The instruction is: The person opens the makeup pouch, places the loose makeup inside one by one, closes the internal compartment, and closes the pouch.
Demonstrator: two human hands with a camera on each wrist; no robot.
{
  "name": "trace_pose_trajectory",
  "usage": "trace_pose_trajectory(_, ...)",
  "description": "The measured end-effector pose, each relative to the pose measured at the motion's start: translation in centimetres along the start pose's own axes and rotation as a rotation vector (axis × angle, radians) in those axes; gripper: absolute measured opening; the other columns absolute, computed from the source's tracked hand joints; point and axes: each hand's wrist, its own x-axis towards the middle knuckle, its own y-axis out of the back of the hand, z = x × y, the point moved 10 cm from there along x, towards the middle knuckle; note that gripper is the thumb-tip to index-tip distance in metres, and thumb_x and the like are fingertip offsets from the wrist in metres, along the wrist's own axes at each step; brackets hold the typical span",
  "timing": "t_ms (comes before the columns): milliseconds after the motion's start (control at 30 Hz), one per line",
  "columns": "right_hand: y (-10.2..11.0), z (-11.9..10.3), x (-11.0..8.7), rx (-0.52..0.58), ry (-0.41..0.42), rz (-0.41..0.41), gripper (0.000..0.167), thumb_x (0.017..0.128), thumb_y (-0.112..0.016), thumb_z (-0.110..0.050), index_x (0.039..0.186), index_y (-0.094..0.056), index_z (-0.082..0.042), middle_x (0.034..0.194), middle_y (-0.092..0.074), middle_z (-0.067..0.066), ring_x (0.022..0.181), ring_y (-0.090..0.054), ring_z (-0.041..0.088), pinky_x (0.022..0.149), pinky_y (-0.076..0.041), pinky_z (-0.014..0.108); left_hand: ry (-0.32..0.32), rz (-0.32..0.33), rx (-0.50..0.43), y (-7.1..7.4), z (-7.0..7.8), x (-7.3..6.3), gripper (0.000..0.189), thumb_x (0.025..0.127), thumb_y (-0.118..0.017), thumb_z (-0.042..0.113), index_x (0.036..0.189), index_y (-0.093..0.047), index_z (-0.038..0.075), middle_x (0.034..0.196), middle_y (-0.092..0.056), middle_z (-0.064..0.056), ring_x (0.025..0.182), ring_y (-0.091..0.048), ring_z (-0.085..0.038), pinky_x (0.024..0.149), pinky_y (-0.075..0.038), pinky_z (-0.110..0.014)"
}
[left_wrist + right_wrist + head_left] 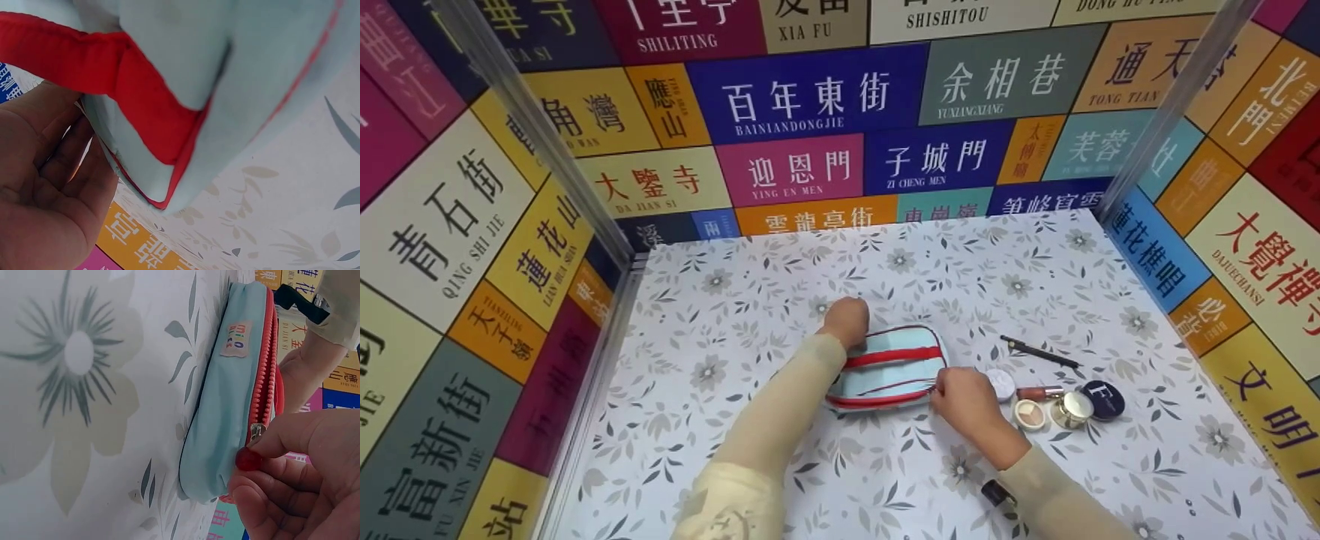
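A pale blue zip pouch (pixel 885 379) with red trim and a red strap (pixel 894 355) lies on the flowered tabletop. At its far left end is my left hand (pixel 847 321); in the left wrist view the fingers (pixel 67 163) bend around behind the pouch edge, beside the strap. My right hand (pixel 969 403) is at the pouch's near right corner. Between thumb and forefinger it pinches the red bead zipper pull (pixel 248 459), just below the metal slider (pixel 257 431). Red zipper teeth (pixel 263 382) run along the edge, with a gap between the two rows.
Right of the pouch lie a dark pencil (pixel 1041 351), a white round item (pixel 1001 384), a pinkish tube (pixel 1039 392), a small round palette (pixel 1029 414), a gold-rimmed jar (pixel 1071 410) and a navy round compact (pixel 1102 400). Sign-covered walls (pixel 810 90) enclose the table.
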Motion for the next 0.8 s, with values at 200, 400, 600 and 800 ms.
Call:
trace_pose_trajectory(200,0.2,0.6,0.1,-0.012,-0.016,-0.013,0.033,0.078,-0.073,-0.004,0.057,-0.051,-0.016,0.053,-0.048,-0.003,0.054,-0.043,0.018,0.054,-0.035,0.035,0.029,-0.032,-0.031,-0.3,-0.2,0.1,0.013,0.083,-0.085,0.010,0.094,-0.079,0.007,0.099,-0.077,-0.008,0.095,-0.068,-0.026,0.094,-0.058,-0.041)
trace_pose_trajectory(400,0.5,1.7,0.3,-0.032,-0.062,-0.038,0.036,0.082,-0.072,-0.006,0.057,-0.050,-0.017,0.052,-0.046,-0.003,0.054,-0.045,0.018,0.054,-0.035,0.035,0.041,-0.060,-0.043,-0.3,-0.2,0.0,0.014,0.085,-0.085,0.010,0.097,-0.078,0.007,0.099,-0.076,-0.008,0.093,-0.067,-0.025,0.094,-0.059,-0.040)
trace_pose_trajectory(600,0.9,2.3,0.6,-0.019,-0.068,-0.033,0.036,0.082,-0.073,-0.005,0.058,-0.049,-0.016,0.054,-0.045,-0.003,0.055,-0.042,0.018,0.054,-0.032,0.034,0.056,-0.068,-0.060,-0.3,-0.4,0.0,0.016,0.084,-0.086,0.010,0.097,-0.078,0.007,0.098,-0.075,-0.008,0.092,-0.066,-0.025,0.093,-0.059,-0.040)
trace_pose_trajectory(800,1.3,2.6,0.7,-0.036,-0.045,0.001,0.035,0.080,-0.075,-0.005,0.058,-0.050,-0.015,0.054,-0.048,-0.001,0.055,-0.044,0.021,0.054,-0.035,0.038,0.038,-0.037,-0.008,0.2,0.0,-0.3,0.021,0.080,-0.088,0.012,0.097,-0.079,0.007,0.102,-0.078,-0.009,0.098,-0.070,-0.026,0.096,-0.058,-0.040)
